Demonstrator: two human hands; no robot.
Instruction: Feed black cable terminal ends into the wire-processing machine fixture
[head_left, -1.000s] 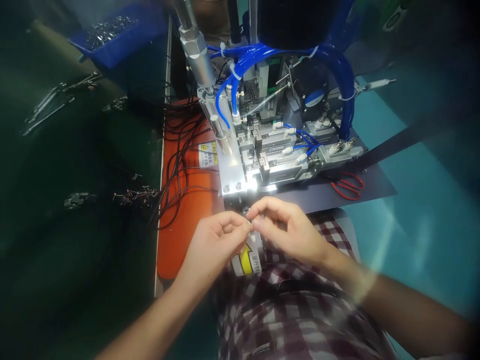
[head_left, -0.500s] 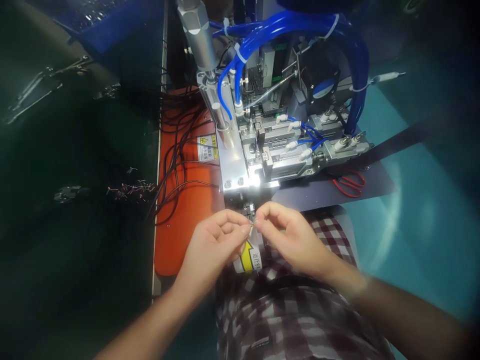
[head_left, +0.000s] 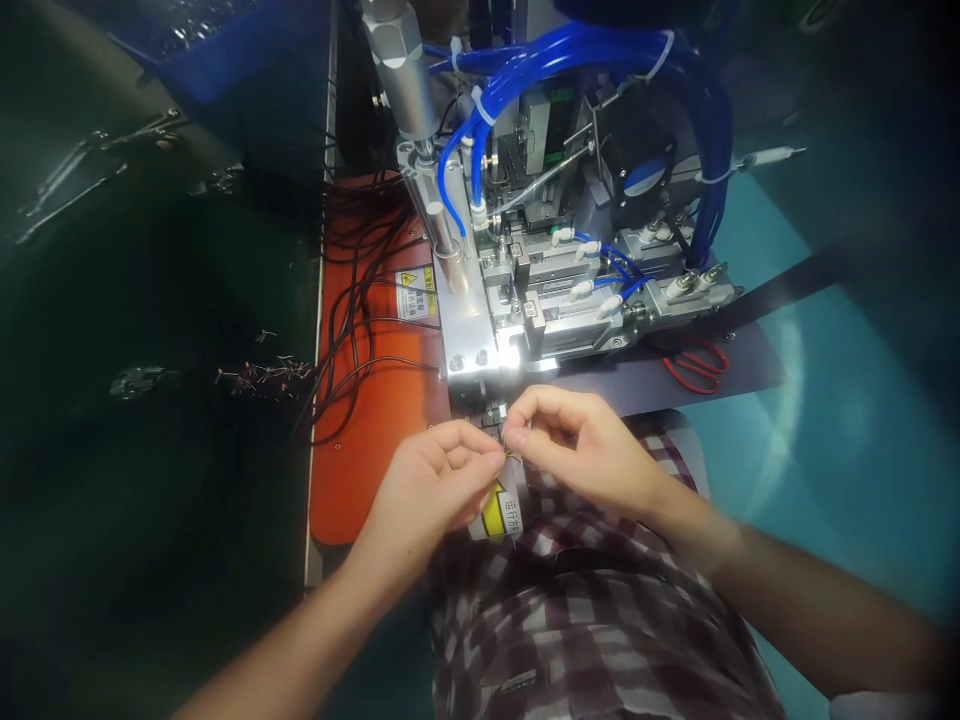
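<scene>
My left hand (head_left: 439,475) is closed in a pinch, thumb against forefinger, on a tiny part with thin wire leads (head_left: 512,456); its body is hidden by the fingertips. My right hand (head_left: 581,440) is pinched shut just beside it, fingertips almost touching the left ones; what it holds is too small to make out. Both hands are at the front end of a metal machine (head_left: 480,345), over its narrow track (head_left: 491,412). Below the fingers shows a label with a yellow arrow (head_left: 493,512).
Small wire-leaded parts (head_left: 262,376) lie scattered on the dark green surface at left. Black cables (head_left: 360,300) cross the orange base plate (head_left: 337,500). Blue air tubes (head_left: 585,45) arch over the machine. Red-handled scissors (head_left: 696,368) lie at right. A blue bin (head_left: 202,70) stands far left.
My right hand has shifted slightly up and left, its fingertips now above the left ones. The left hand stays nearly in place, still pinching.
</scene>
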